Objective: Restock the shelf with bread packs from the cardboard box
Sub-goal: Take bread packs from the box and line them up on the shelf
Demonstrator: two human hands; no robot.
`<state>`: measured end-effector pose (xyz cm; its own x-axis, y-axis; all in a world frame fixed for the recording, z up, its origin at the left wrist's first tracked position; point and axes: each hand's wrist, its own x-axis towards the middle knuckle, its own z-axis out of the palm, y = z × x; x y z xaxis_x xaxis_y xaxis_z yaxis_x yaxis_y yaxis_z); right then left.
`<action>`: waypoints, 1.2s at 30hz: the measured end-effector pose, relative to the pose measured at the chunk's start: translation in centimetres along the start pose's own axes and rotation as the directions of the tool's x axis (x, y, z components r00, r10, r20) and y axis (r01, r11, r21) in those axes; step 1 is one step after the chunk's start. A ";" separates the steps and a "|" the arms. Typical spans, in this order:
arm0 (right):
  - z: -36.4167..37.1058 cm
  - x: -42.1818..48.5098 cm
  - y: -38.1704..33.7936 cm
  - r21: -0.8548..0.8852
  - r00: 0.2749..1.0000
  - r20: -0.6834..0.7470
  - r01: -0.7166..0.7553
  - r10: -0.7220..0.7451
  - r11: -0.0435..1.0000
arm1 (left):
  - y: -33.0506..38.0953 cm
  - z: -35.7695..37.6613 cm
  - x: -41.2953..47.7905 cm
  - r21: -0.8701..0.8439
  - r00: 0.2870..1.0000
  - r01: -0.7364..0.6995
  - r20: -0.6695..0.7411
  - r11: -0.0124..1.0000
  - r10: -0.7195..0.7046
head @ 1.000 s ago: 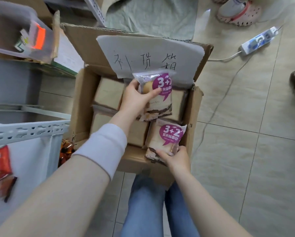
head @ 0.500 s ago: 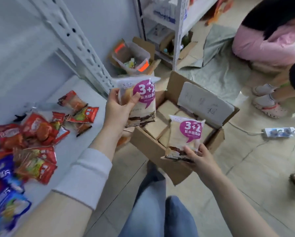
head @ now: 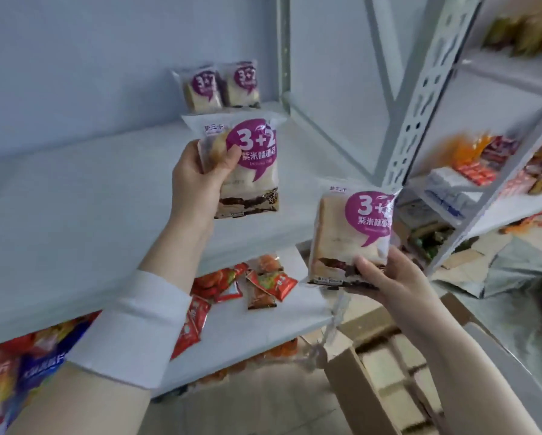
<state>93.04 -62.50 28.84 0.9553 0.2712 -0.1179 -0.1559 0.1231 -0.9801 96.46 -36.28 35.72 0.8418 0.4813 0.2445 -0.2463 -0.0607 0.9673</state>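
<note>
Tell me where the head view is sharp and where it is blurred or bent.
Head view: sharpest on the pack in the left hand and the pack in the right hand; the two packs on the shelf are soft; the right-hand shelving and cardboard box are smeared; wide-angle lens bends the shelf upright; lighting flat, without hard shadows.

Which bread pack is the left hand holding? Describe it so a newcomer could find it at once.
Start at the white shelf with two bread packs standing at its back. In front of them, the left hand holds a pack by its side, higher than the right hand's pack.
</note>
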 end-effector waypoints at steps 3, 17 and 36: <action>4.6 4.9 -1.9 -0.041 0.997 0.061 0.042 -0.039 0.998 | -0.4 -4.2 4.6 0.003 0.994 0.036 -0.099 0.999 -0.035; 11.6 35.8 -3.9 -0.178 0.999 0.004 0.053 -0.054 0.983 | -8.6 -3.3 25.1 0.064 0.972 0.079 -0.228 0.995 -0.062; 13.3 48.3 -2.2 -0.572 0.958 -0.009 0.229 -0.285 0.788 | -15.1 0.2 33.6 0.487 0.878 0.020 -0.427 0.873 0.218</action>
<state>136.19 -36.95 27.45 0.9622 0.2166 0.1650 0.2397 -0.3868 -0.8905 128.56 -19.34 29.40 0.4800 0.7826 0.3963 0.0361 -0.4690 0.8824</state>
